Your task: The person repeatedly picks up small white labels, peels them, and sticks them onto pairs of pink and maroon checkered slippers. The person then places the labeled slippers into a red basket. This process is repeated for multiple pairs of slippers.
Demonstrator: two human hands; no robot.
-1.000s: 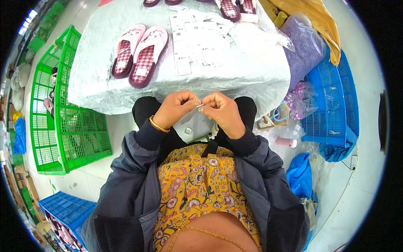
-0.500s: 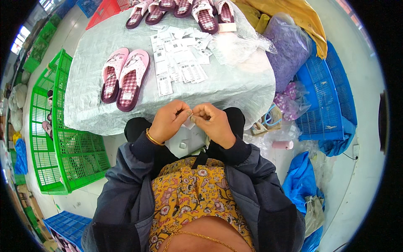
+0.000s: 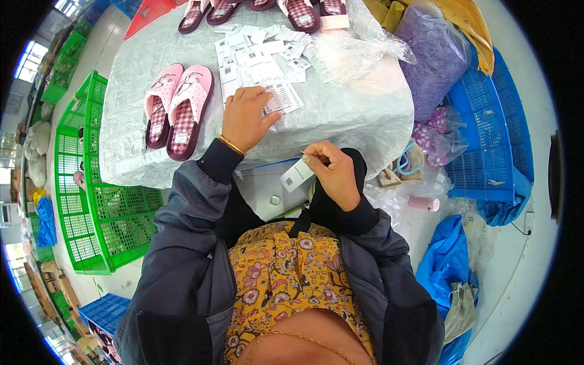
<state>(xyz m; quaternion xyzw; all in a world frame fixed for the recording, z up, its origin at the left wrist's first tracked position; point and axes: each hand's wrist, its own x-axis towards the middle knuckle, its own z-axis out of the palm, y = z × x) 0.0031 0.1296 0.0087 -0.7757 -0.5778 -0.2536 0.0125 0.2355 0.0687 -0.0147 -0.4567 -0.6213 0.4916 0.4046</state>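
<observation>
My right hand [image 3: 334,176] pinches a small white paper tag [image 3: 297,176] by its top edge, above my lap and just off the table's near edge. My left hand [image 3: 246,118] reaches over the table, its thumb apart from the bent fingers, with nothing seen in it. It lies at the near side of a loose pile of white printed labels [image 3: 261,67]; whether the fingertips touch the labels I cannot tell. Left of this hand lies a pair of pink slippers [image 3: 179,109] with dark red checked insoles, toes pointing away.
The table has a whitish plastic cover [image 3: 340,128]. Several more slippers [image 3: 301,15] line its far edge, near a clear plastic bag [image 3: 359,52]. Green crates [image 3: 118,213] stand at left, blue crates [image 3: 483,140] at right beside a purple-filled bag [image 3: 432,61]. A pink roll [image 3: 424,204] lies on the floor.
My hands were together at the tag and have parted. The left has moved forward to the labels; the right has shifted slightly right and keeps the tag.
</observation>
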